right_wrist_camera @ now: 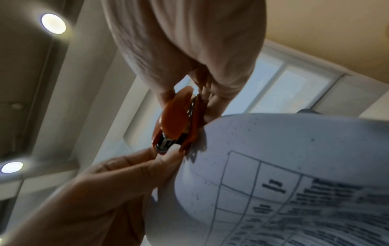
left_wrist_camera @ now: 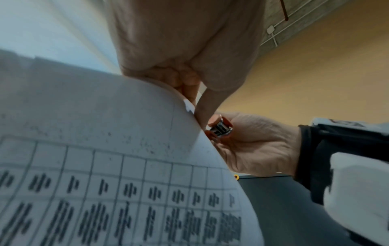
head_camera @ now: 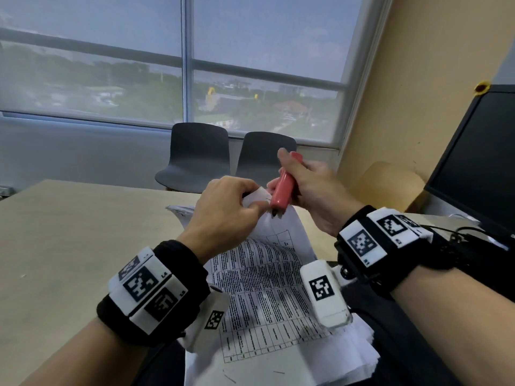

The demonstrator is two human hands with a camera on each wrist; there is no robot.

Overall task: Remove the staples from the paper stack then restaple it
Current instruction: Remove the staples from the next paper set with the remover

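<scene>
A printed paper stack [head_camera: 264, 288] lies from my lap onto the table edge, its far corner lifted. My left hand [head_camera: 250, 203] pinches that corner [left_wrist_camera: 186, 105] between thumb and fingers. My right hand [head_camera: 302, 185] grips a small red stapler [head_camera: 282, 190] upright, thumb on its top end. The stapler's metal lower end [right_wrist_camera: 166, 144] sits right at the torn corner, against my left fingertips [right_wrist_camera: 160, 159]. In the left wrist view the stapler [left_wrist_camera: 220, 128] shows end-on in my right palm, just behind the paper [left_wrist_camera: 105, 141]. No staple is visible in the corner.
The beige table [head_camera: 69, 246] stretches left. Two dark chairs [head_camera: 195, 157] stand behind it under the window. A black monitor [head_camera: 473, 162] and cables sit on the right. A thin loose metal piece [head_camera: 278, 372] lies on the near sheets.
</scene>
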